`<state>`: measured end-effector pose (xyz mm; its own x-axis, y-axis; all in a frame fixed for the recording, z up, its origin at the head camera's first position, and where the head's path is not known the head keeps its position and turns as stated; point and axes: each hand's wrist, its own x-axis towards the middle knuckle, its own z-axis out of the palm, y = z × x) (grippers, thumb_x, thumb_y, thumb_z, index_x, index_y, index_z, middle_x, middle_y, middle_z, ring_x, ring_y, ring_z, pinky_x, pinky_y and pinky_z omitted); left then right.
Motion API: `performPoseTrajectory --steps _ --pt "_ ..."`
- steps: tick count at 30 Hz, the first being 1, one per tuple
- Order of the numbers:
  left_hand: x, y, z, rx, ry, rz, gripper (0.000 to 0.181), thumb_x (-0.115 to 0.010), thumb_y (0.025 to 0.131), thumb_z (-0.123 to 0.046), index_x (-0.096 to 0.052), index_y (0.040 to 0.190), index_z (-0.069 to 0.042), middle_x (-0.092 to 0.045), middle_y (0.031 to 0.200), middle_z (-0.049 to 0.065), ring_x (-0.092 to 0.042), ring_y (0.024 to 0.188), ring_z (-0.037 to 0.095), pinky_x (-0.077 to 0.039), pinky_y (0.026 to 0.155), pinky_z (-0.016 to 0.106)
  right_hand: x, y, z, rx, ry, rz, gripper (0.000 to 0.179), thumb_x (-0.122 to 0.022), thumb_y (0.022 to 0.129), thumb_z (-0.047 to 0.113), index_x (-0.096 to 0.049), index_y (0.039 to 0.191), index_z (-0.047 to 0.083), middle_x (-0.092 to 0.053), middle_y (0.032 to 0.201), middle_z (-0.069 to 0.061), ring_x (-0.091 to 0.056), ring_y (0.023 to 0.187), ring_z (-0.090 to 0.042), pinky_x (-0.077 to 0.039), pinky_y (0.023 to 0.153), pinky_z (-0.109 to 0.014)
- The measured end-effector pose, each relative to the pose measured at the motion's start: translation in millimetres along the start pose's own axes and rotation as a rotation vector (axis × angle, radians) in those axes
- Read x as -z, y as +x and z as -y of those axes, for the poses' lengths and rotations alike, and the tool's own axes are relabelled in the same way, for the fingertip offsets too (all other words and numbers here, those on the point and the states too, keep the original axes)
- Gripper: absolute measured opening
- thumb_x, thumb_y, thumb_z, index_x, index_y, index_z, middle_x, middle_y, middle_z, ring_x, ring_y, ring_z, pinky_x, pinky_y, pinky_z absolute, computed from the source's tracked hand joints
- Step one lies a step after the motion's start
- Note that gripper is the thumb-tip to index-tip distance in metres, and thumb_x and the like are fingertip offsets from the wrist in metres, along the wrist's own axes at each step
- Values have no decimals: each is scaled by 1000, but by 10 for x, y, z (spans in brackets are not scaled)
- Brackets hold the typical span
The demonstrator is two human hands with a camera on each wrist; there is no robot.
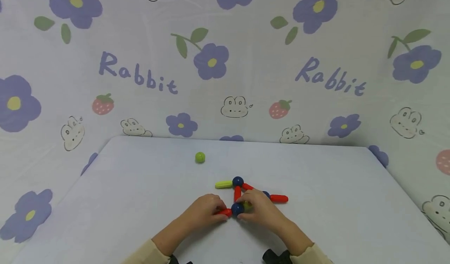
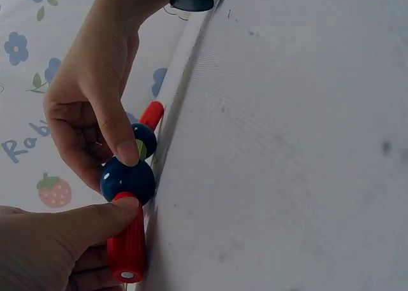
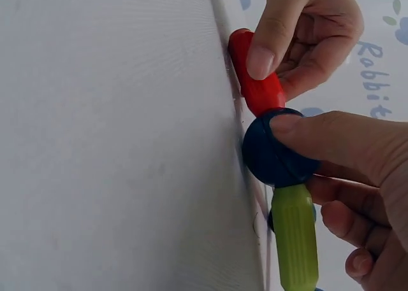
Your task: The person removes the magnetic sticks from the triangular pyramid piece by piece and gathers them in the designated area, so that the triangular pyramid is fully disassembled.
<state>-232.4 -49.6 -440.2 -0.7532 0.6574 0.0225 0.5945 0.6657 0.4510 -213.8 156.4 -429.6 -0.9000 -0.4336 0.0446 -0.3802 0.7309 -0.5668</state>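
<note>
My left hand (image 1: 205, 210) pinches a red magnetic rod (image 2: 129, 249) between thumb and fingers. The rod's other end touches a dark blue ball (image 1: 237, 209), which my right hand (image 1: 263, 210) grips with thumb and fingers. From this ball a yellow-green rod (image 3: 295, 237) runs under the right hand, partly hidden. Another red rod (image 1: 237, 194) links it to a farther blue ball (image 1: 238, 181). A third blue ball (image 1: 266, 194) sits behind the right hand, half covered, with a red rod (image 1: 279, 198) pointing right.
A loose light-green ball (image 1: 200, 157) lies toward the back of the white table (image 1: 123, 186). A yellow-green rod (image 1: 223, 184) sticks out left from the farthest blue ball. Behind the table hangs a flower-and-rabbit patterned cloth (image 1: 246, 61).
</note>
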Motion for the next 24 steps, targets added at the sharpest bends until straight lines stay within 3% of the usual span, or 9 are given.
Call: performPoseTrajectory --steps 8,19,24 --pt "6 11 -15 6 -5 19 20 -70 83 -25 -71 92 -7 -61 74 -5 -46 66 2 -43 65 15 -30 9 9 34 -68 -26 31 -81 71 27 -67 94 13 -56 82 8 -47 79 -11 -43 70 -22" --pt "42 13 -4 -28 37 10 18 -68 85 -23 -71 95 -8 -64 80 -2 -49 71 5 -46 70 17 -25 12 10 71 -123 -26 31 -80 71 28 -68 94 12 -60 85 7 -47 80 -10 -45 72 -23" --pt "58 -56 79 -17 56 -7 18 -68 84 -22 -70 94 -7 -62 79 -2 -49 71 6 -46 69 19 -8 -1 -24 15 -138 -35 34 -80 72 27 -68 99 10 -62 91 4 -50 87 -11 -50 79 -30"
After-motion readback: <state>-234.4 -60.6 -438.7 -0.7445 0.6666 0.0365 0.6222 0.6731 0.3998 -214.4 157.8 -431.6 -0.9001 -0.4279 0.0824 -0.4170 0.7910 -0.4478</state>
